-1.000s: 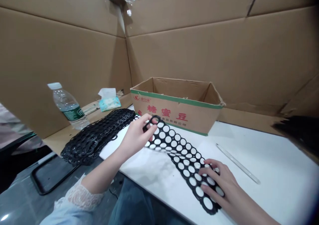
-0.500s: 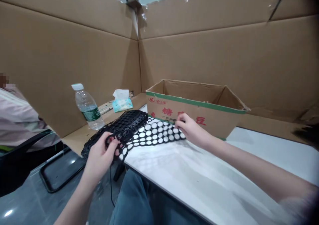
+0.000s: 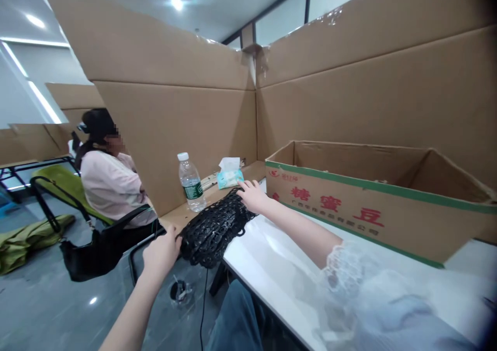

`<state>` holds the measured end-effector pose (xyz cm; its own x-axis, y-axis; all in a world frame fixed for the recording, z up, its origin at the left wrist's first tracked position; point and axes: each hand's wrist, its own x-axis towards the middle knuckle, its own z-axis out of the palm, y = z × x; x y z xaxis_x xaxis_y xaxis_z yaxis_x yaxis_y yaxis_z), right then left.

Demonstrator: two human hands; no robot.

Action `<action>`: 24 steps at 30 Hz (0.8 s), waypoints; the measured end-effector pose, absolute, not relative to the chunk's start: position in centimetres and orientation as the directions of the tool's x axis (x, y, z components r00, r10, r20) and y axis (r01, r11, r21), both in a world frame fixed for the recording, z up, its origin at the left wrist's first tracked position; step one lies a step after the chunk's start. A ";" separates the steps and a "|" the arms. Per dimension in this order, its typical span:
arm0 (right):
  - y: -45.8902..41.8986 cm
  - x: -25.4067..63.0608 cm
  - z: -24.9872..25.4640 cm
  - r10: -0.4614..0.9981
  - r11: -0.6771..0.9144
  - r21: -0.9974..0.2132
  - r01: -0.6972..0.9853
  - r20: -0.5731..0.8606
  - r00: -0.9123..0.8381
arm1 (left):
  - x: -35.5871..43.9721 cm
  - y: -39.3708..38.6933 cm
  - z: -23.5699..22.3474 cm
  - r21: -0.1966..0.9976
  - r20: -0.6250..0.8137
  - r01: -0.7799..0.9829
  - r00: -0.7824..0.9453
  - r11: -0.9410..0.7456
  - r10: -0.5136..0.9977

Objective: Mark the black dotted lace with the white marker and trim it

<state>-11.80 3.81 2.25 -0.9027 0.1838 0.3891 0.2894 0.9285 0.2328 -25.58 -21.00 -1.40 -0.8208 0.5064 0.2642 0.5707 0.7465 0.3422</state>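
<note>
A bunched black mesh net [image 3: 219, 229], full of round holes, lies at the left end of the white table [image 3: 272, 268], its near end hanging over the edge. My left hand [image 3: 163, 250] is closed on the net's left end, fingertips partly hidden. Across at the far right end, my right hand [image 3: 254, 196] grips the net from above, with some fingers reaching over its top.
Behind the net stand a water bottle [image 3: 191, 185] and a tissue pack [image 3: 230, 175]. An open cardboard box [image 3: 330, 206] sits on the right. Tall cardboard panels [image 3: 174, 128] wall the table. Beyond the left panel sits a person [image 3: 111, 185] near a black bag [image 3: 93, 255].
My right hand has moved left, bringing the stretched-out flap of net back over the bundle. The view has swung left, showing more of the seated person and the room.
</note>
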 end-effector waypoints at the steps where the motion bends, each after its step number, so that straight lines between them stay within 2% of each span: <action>1: 3.4 -10.5 2.3 0.175 0.930 0.237 0.282 0.389 -0.904 | -24.8 -20.9 -0.9 0.258 0.324 0.588 -0.800 0.767 0.505; 3: 2.5 -7.0 2.6 0.163 0.930 0.246 0.272 0.388 -0.907 | -22.7 -20.0 0.5 0.096 0.463 0.645 -0.703 0.758 0.540; 5: 1.3 -2.8 3.1 0.127 0.942 0.248 0.227 0.363 -0.923 | -20.1 -18.3 1.9 0.028 0.561 0.737 -0.571 0.675 0.600; 9: -1.5 6.4 4.5 0.184 0.939 0.231 0.254 0.286 -0.940 | -14.9 -13.7 3.7 0.118 0.601 0.921 -0.363 0.371 0.712; 14: -3.8 18.8 6.4 0.491 0.842 0.114 0.528 0.245 -0.836 | -9.2 -8.1 4.1 0.091 0.640 0.993 -0.113 0.071 0.760; 17: -3.7 27.5 7.5 0.713 0.644 0.099 0.759 0.282 -0.642 | -6.5 -5.0 4.0 0.002 0.659 0.999 0.024 -0.034 0.752; 20: -3.4 37.1 8.1 0.885 0.267 0.139 0.954 0.356 -0.300 | -4.4 -2.2 3.0 -0.102 0.688 0.988 0.153 -0.114 0.710; 22: -3.5 43.2 8.1 0.931 0.011 0.127 0.992 0.360 -0.056 | -3.4 -0.8 1.9 -0.164 0.721 0.974 0.228 -0.158 0.654; 24: -3.8 48.3 7.9 0.908 -0.228 0.095 0.969 0.381 0.177 | -2.9 -0.1 0.6 -0.195 0.746 0.964 0.264 -0.179 0.611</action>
<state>48.31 -3.76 7.93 0.1765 0.9077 0.3807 0.9690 -0.2282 0.0948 -2.86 -0.06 0.60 0.2642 0.6111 0.7461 0.9643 -0.1794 -0.1946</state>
